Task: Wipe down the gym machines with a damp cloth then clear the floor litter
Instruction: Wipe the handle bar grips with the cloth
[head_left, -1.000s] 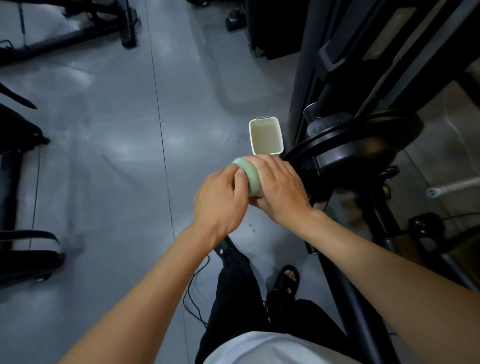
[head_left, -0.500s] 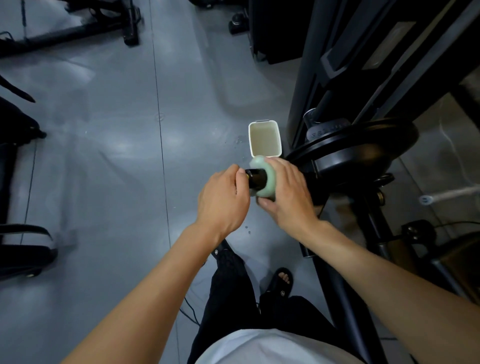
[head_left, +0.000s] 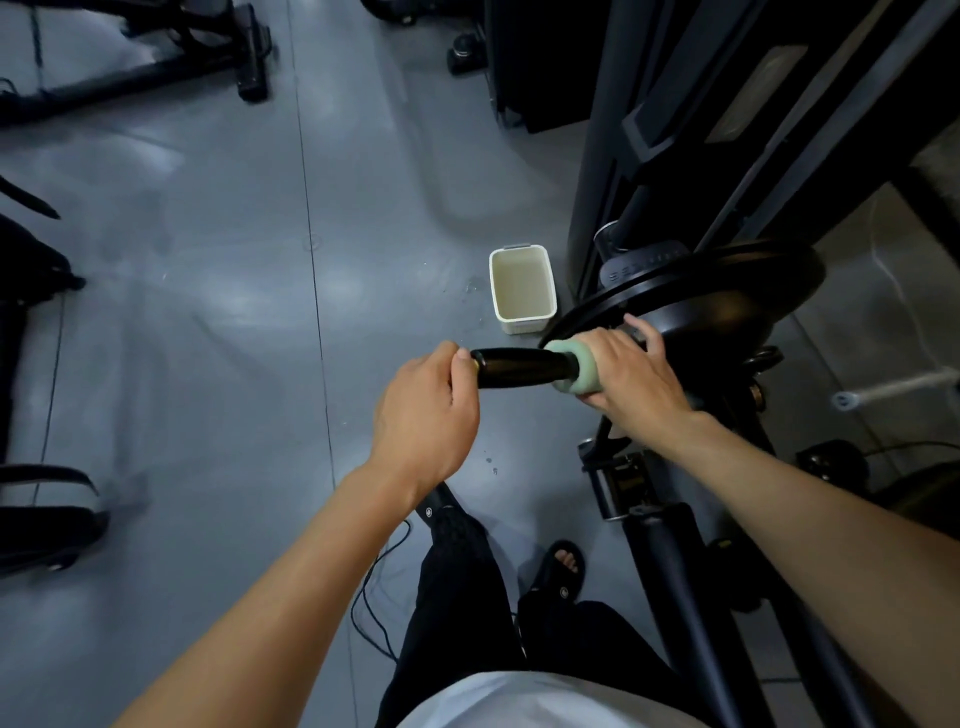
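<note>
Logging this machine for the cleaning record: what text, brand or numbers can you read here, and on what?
Black weight plate: raised lettering on the block just above its rim, too blurred to read.
Sandal: a small round logo, too small to read.
Machine panel: a pale label, no legible text.
White tub, green cloth, black bar: no text visible.

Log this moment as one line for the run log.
step: wiping machine | left hand: grips black cylindrical handle end | right hand: holds pale green cloth wrapped round it | white rectangular tub: on floor

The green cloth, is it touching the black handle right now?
Touching. The head view shows the green cloth wrapped around the black handle, gripped by the right hand.
</note>
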